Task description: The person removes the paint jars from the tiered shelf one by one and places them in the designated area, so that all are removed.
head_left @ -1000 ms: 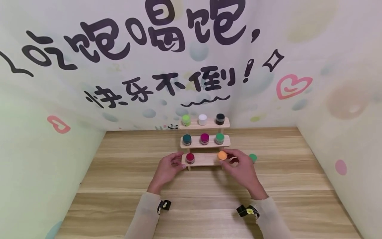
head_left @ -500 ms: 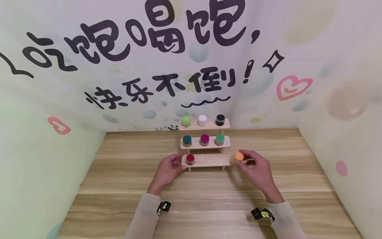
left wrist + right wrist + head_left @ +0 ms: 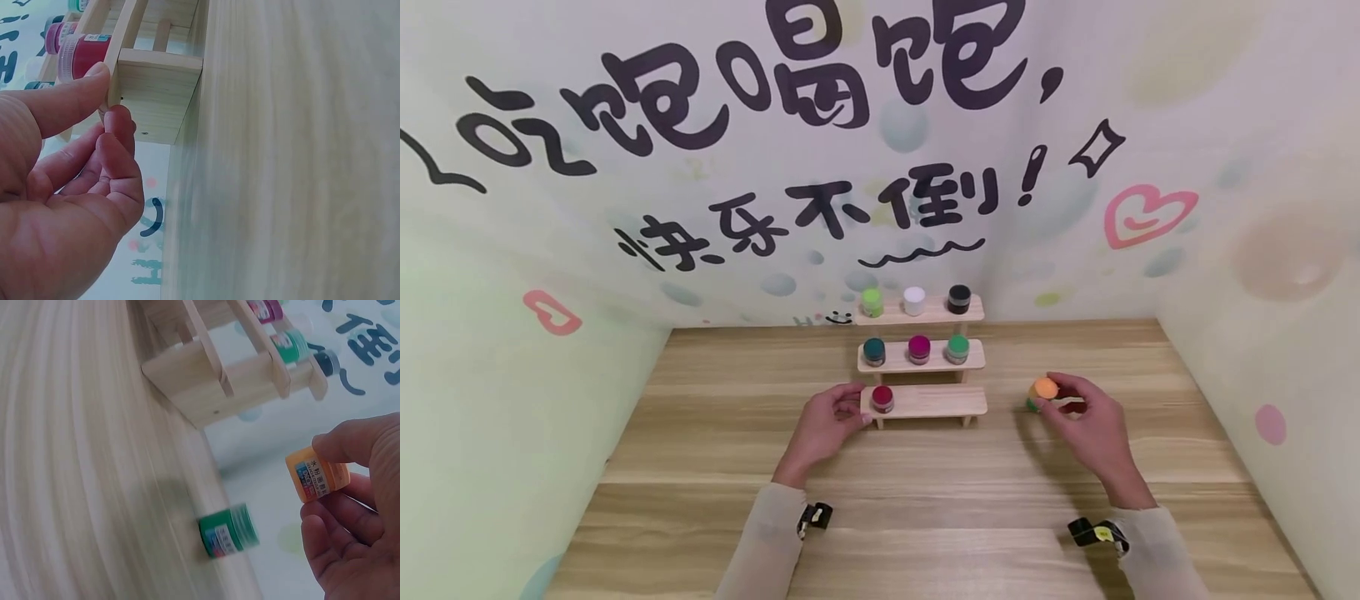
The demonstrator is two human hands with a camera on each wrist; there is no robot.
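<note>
My right hand (image 3: pixel 1093 421) is pinching the orange jar (image 3: pixel 315 475), thumb on one side and fingertips on the other, the gap between them being just the jar's width. Its label is showing 水粉画, with smaller print I cannot make out. A second ago I was holding this jar over the right end of the lowest shelf; now I am holding it in the air, well off to the right, near a green jar (image 3: pixel 225 532) that is standing on the table (image 3: pixel 925 500), its label too blurred for reading.

My left hand (image 3: pixel 826 421) is staying where it was, pinching the left end of the wooden stand's (image 3: pixel 940 402) lowest shelf, thumb above and fingers curling below, beside a red jar (image 3: pixel 882 400). Both my forearms are reaching forward, the right one now lying farther out. Six more jars are standing on the upper two shelves. Beyond, the back wall (image 3: pixel 647 192) is reading 吃饱喝饱, 快乐不倒!
</note>
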